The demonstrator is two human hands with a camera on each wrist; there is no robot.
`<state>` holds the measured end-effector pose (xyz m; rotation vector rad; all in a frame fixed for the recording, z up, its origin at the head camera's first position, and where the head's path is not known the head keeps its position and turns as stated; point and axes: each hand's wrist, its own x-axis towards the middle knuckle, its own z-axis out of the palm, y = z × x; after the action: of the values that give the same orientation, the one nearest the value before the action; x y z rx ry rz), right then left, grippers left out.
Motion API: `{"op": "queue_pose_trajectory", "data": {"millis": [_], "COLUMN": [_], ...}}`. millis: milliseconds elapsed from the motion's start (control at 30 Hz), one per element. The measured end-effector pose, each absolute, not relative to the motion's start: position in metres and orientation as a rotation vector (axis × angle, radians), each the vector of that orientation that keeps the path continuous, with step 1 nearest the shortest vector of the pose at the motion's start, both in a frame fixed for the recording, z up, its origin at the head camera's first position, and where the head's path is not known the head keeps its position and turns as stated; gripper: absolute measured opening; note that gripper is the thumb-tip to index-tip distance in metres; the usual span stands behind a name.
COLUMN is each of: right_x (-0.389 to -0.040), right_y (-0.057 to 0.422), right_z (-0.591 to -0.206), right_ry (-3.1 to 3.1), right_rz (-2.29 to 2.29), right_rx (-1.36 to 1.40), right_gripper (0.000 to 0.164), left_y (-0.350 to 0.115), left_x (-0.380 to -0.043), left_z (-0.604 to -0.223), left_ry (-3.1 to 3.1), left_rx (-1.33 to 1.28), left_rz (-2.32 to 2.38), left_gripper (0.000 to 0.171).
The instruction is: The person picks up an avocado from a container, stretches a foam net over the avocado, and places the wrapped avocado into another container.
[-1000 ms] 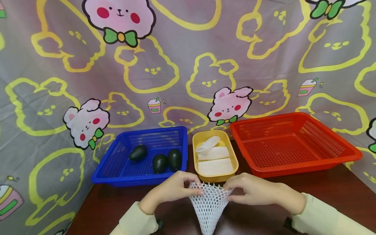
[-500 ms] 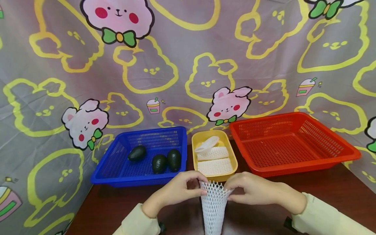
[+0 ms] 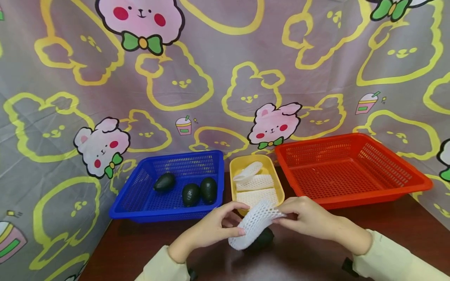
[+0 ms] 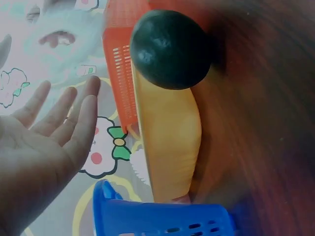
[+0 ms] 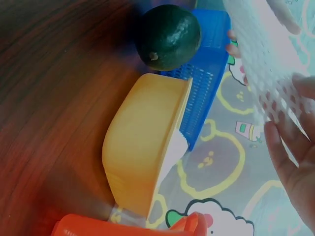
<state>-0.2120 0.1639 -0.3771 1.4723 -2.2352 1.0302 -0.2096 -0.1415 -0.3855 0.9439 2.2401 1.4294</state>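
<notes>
Foam fruit-net sleeve, white, one: aloft over the dark wooden table (image 3: 309,259), sloping from near left to far right; sleeve (image 3: 254,224) is pinched at its far-right edge by the right hand (image 3: 309,218), an edge grip probably chosen to spare the mesh from crushing.
Left hand (image 3: 216,228): thumb and fingers around the sleeve's near-left part; whether gripping, cannot tell.
Avocado (image 3: 264,239), loose: on the table beneath the sleeve, partly hidden by it.
Blue basket (image 3: 151,216), left: three avocados (image 3: 165,182), likely kept together by its walls.
Yellow tray (image 3: 281,191), centre far: further net sleeves (image 3: 260,196), seemingly within both hands' reach.
Red basket (image 3: 372,194): right
</notes>
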Motion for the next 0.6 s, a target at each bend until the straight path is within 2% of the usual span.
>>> {"op": "queue_pose_trajectory", "data": {"millis": [200,367,600], "right_x": [-0.212,-0.208,-0.203], "right_y": [0.173,0.179,0.184], "right_z": [-0.38,-0.382,-0.385], "right_ry": [-2.12,-2.18,-2.241], "right_rz": [1.06,1.094,1.113], "right_rx": [1.269,1.152,1.175], "right_gripper": [0.034,0.019,0.023], "left_y": [-0.141,-0.138,-0.131], "left_x": [-0.208,-0.207,-0.205], "left_z": [-0.394,-0.399,-0.4], "left_ry": [2.42,2.492,2.505], "left_rx": [0.775,0.622,0.67], "left_rz": [1.599,1.681,1.668], "left_gripper": [0.039,0.026,0.013]}}
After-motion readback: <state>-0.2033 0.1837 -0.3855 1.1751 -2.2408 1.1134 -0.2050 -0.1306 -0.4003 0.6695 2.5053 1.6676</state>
